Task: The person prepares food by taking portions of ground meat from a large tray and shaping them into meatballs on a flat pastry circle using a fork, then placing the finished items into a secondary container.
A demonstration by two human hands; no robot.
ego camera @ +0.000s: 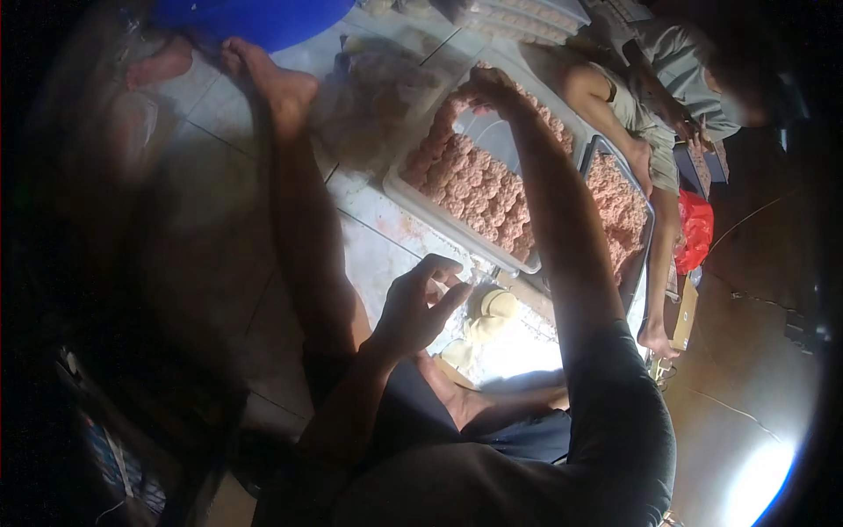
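My right hand [490,89] reaches over the far end of a translucent plastic tray [454,240]. Its fingers are at a pinkish piece of the food in the tray; whether they grip it is hard to tell. Rows of small pink, lumpy food pieces [471,184] fill the near part of the tray, and part of its bottom shows bare. My left hand [418,306] hovers in front of the tray's near edge, fingers curled apart with nothing seen between them. Beside it lie round, pale dough wrappers [497,306] on the floury floor.
A second tray [649,230] holds pink minced filling [612,204]. Filled trays [527,20] are stacked at the top. Another person [685,72] sits at the right, near a red plastic bag [695,230]. A blue basin [257,20] stands top left, beyond my outstretched leg.
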